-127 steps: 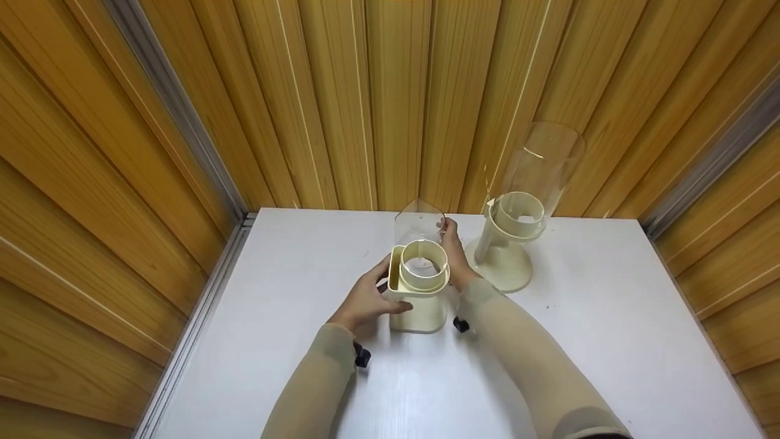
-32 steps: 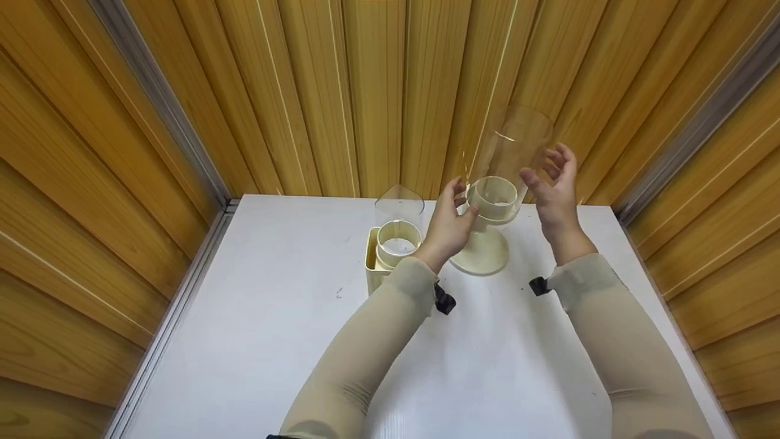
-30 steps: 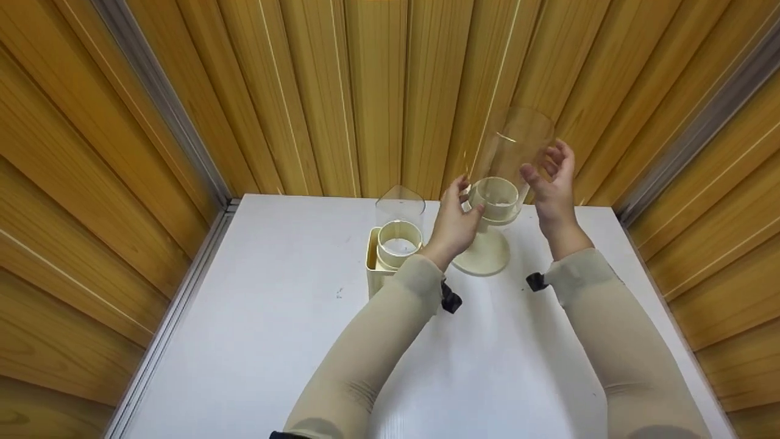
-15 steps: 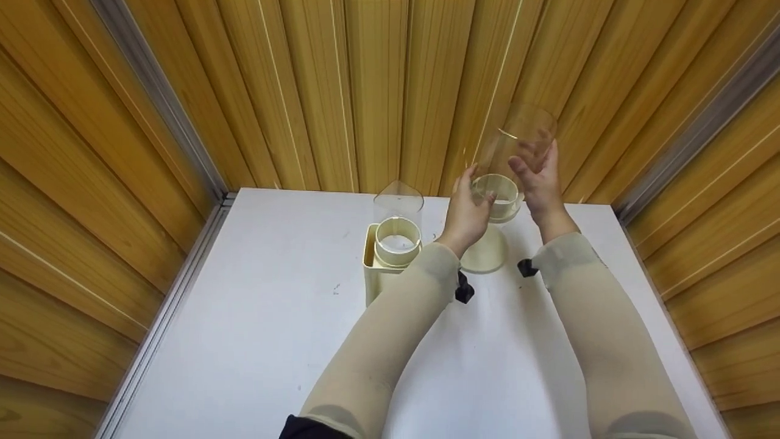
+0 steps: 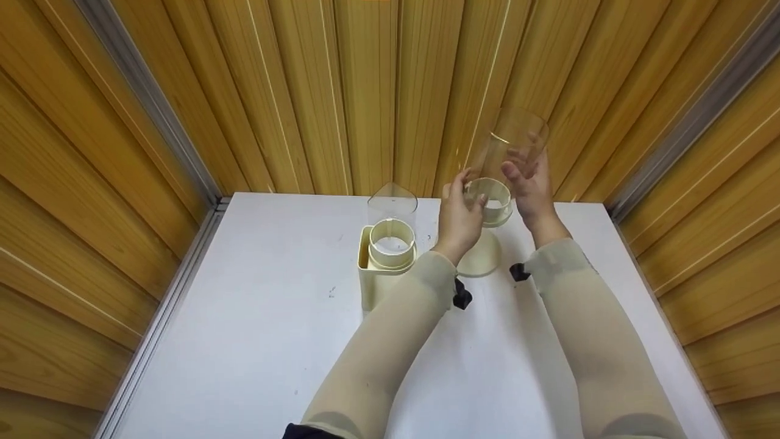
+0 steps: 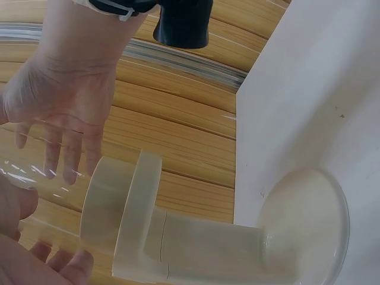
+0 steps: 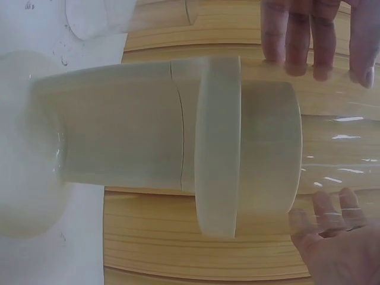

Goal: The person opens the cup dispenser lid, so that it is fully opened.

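Observation:
A tall clear tube (image 5: 495, 152) stands on a cream stand (image 5: 480, 259) with a ring at its top and a round base. My left hand (image 5: 460, 219) is at the tube's lower left, its thumb in front of the cream ring (image 7: 270, 148). Opposite it, my right hand (image 5: 534, 192) is beside the tube's right side. Through the clear wall in the left wrist view, the straight fingers of the right hand (image 6: 74, 107) show. Straight fingers of the left hand (image 7: 300, 35) show in the right wrist view. Whether either hand presses the tube is unclear.
Left of the stand is a second cream holder (image 5: 378, 283), with a side compartment, a ring and a shorter clear piece (image 5: 392, 201). My left sleeve covers part of it. Wood-patterned panels (image 5: 365, 91) rise behind the white tabletop (image 5: 262, 341).
Earlier both hands were at the smaller holder; they then moved right to the tall tube. Over the last second both have closed in around it, while the stand has stayed on the table.

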A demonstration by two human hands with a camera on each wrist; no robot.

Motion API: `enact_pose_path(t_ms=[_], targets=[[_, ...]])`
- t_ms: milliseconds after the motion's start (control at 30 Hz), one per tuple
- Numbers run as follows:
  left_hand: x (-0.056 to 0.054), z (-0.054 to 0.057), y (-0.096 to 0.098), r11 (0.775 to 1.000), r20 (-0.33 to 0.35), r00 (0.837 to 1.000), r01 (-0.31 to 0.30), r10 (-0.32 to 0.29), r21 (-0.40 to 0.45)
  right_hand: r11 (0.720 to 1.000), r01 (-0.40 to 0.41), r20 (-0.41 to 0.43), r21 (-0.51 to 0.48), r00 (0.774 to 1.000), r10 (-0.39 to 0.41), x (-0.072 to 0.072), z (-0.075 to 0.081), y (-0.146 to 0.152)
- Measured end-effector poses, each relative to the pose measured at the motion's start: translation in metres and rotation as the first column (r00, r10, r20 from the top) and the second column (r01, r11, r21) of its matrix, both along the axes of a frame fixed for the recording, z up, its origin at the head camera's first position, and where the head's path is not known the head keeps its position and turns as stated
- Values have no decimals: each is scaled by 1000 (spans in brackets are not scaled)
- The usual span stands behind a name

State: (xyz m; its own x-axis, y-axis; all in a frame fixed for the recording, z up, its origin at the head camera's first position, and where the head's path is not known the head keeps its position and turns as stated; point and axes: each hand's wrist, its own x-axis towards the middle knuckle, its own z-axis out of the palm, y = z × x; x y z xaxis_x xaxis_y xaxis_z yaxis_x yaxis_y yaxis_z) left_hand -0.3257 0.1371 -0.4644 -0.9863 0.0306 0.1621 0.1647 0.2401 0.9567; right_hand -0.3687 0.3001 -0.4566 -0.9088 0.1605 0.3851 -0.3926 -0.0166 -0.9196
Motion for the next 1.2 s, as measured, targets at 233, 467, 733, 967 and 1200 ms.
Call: enact_pose_path(t_ms=[233, 467, 733, 967, 1200], targets=[[9, -3, 3, 999, -6, 1000, -27, 27, -32, 1000, 11, 2, 23, 1000, -11, 7, -2, 0], [21, -9, 4, 999, -30, 998, -49, 49, -21, 998, 12, 60, 62, 998, -15, 20, -2, -3], [32, -15, 3, 995, -65, 994, -90, 87, -39, 999, -26, -2, 33, 1000, 26, 27, -6, -12], [42, -21, 2, 991, -101, 988, -124, 119, -48, 992, 10, 19, 123, 1000, -12, 32, -8, -8], [53, -25, 1, 989, -121, 986, -127, 117, -80, 992, -40, 31, 121, 999, 36, 38, -8, 1]])
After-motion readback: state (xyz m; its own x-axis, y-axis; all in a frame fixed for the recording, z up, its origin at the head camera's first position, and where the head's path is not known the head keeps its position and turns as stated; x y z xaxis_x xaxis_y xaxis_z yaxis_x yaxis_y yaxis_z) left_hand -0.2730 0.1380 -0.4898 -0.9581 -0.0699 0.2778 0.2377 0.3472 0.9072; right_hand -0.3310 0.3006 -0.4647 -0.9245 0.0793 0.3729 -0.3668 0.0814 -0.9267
